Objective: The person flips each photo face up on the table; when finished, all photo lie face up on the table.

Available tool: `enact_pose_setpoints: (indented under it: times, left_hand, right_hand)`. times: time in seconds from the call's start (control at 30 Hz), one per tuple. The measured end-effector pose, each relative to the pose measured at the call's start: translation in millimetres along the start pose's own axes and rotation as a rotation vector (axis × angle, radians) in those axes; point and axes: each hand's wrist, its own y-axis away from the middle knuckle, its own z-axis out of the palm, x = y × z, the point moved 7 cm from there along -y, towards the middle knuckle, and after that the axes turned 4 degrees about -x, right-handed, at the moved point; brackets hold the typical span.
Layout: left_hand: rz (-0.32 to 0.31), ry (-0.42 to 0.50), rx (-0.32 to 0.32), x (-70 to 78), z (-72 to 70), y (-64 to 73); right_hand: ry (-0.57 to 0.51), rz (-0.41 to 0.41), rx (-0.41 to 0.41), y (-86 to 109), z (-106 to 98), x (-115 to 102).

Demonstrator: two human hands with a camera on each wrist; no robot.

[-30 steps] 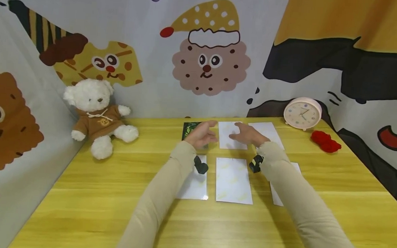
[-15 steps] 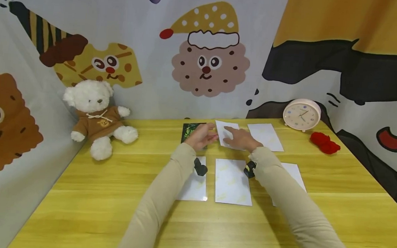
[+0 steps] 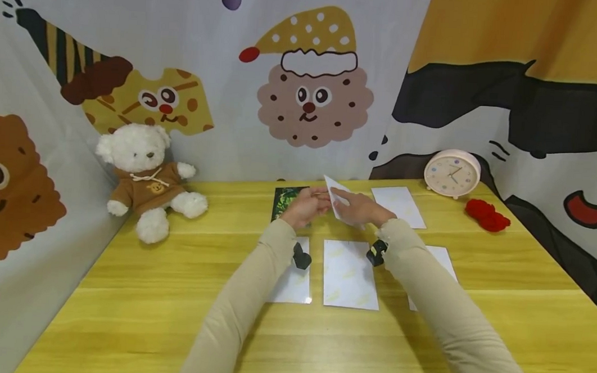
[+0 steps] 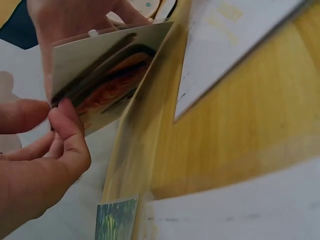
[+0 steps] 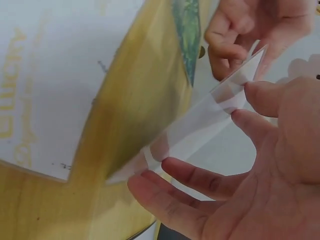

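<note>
A glossy picture card (image 4: 107,75) is tilted up off the table between my hands; its front shows reddish-orange and dark shapes on a pale ground. My left hand (image 3: 306,207) pinches one edge of it between thumb and index finger. On the far side, my right hand (image 3: 360,209) touches the card's white back (image 5: 202,122) with fingers spread and fairly straight, their reflections showing in the shiny surface. Beside the left hand lies a face-up card with a green picture (image 3: 283,200), partly covered by that hand.
White face-down cards lie around: front left (image 3: 293,285), front middle (image 3: 349,276), front right (image 3: 443,257) partly under the right sleeve, and back right (image 3: 400,206). A white teddy bear (image 3: 156,187) sits at the left. A pink clock (image 3: 452,173) and red fluffy item (image 3: 486,215) stand back right.
The back-middle card lay flat; it has been raised and tilted steeply, its white back turning towards the right. My right hand moved left with it, and my left hand now pinches its edge.
</note>
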Motion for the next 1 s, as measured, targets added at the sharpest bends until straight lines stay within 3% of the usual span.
enact_pose_setpoints:
  times: [0.3,0.53,0.8,1.0]
  left_hand:
    - [0.046,0.078,-0.018,1.3,5.1,0.8]
    - [0.043,0.038,-0.064,6.3,10.3,2.1]
    - [0.045,-0.064,-0.085,10.8,15.6,3.6]
    - [0.072,-0.218,-0.060,17.5,17.4,7.2]
  right_hand:
    - [-0.322,-0.014,0.020,-0.5,-8,6]
    - [-0.609,-0.109,0.073,0.7,-18,0]
    - [-0.559,-0.166,0.158,5.0,-30,-9]
    - [-0.468,-0.160,0.198,6.0,-36,-14]
